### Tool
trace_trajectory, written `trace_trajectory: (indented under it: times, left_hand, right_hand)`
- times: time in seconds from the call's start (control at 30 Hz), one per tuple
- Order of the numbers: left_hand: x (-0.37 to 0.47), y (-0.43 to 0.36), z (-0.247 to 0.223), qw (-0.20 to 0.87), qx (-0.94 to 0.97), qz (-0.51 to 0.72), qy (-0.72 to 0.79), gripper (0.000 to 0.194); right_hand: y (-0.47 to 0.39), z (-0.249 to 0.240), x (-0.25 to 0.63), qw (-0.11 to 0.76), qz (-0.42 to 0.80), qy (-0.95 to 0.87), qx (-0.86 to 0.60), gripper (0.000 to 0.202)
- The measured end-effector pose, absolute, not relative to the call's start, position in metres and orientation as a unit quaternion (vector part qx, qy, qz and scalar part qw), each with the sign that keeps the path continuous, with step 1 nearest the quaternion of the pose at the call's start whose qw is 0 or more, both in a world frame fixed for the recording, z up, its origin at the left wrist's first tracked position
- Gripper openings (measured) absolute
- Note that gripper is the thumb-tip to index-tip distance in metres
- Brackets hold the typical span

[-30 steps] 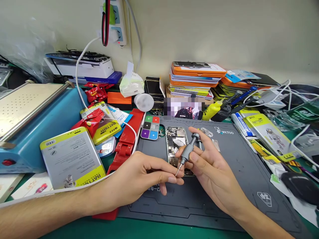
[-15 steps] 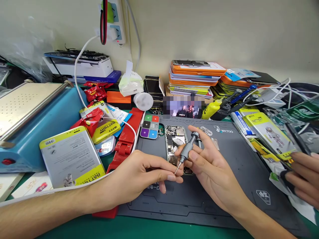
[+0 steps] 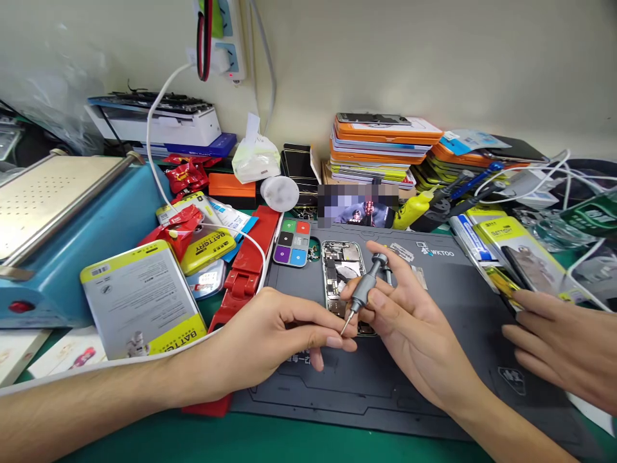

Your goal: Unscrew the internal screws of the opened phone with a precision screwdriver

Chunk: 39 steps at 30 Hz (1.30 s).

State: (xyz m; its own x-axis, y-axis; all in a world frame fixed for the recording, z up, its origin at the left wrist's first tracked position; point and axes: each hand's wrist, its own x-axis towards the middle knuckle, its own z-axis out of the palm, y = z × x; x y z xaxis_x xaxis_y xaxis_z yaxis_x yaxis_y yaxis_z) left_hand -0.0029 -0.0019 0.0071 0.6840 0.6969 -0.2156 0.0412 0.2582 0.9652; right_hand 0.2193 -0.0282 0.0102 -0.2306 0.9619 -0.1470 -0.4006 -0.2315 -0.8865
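My right hand (image 3: 409, 315) is closed around a small grey precision screwdriver (image 3: 365, 290), tilted with its thin tip down to the left. The fingertips of my left hand (image 3: 289, 328) are pinched together right at that tip; anything small between them is too small to make out. Behind my hands, on a dark grey mat (image 3: 308, 395), lies an opened phone (image 3: 332, 273) with its inner boards exposed. My fingers and the tool cover its lower part.
Another person's hand (image 3: 563, 341) reaches in from the right, by a dark phone-like slab (image 3: 527, 273). A colour-squared tray (image 3: 292, 243) sits beyond my left hand. Battery packs (image 3: 144, 302) and a red holder (image 3: 245, 276) crowd the left; a lit screen (image 3: 359, 209) stands behind.
The other person's hand has moved left over the mat, and the dark slab now lies by the battery packages. My hands keep the same pose; the view has shifted slightly.
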Motion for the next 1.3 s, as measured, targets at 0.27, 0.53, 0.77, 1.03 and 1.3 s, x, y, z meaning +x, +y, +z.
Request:
trace_trajectory:
  times: [0.27, 0.53, 0.77, 1.03, 1.3]
  left_hand:
    - [-0.003, -0.002, 0.007, 0.719, 0.570, 0.225, 0.328, 0.019]
    - [-0.002, -0.001, 0.009, 0.697, 0.595, 0.206, 0.344, 0.022]
    - [-0.003, -0.001, 0.018, 0.613, 0.686, 0.117, 0.375, 0.055]
    - [0.001, -0.006, 0.008, 0.399, 0.866, 0.097, 0.285, 0.045]
    - [0.003, -0.011, 0.002, 0.292, 0.922, 0.070, 0.244, 0.043]
  right_hand:
    - [-0.029, 0.010, 0.218, 0.495, 0.687, -0.378, -0.375, 0.058]
    - [-0.028, 0.015, 0.221, 0.542, 0.632, -0.369, -0.412, 0.051]
    - [-0.023, 0.015, 0.225, 0.576, 0.482, -0.462, -0.472, 0.051]
    - [-0.023, 0.004, 0.223, 0.525, 0.333, -0.606, -0.496, 0.046]
    - [-0.025, -0.008, 0.219, 0.482, 0.321, -0.687, -0.439, 0.057]
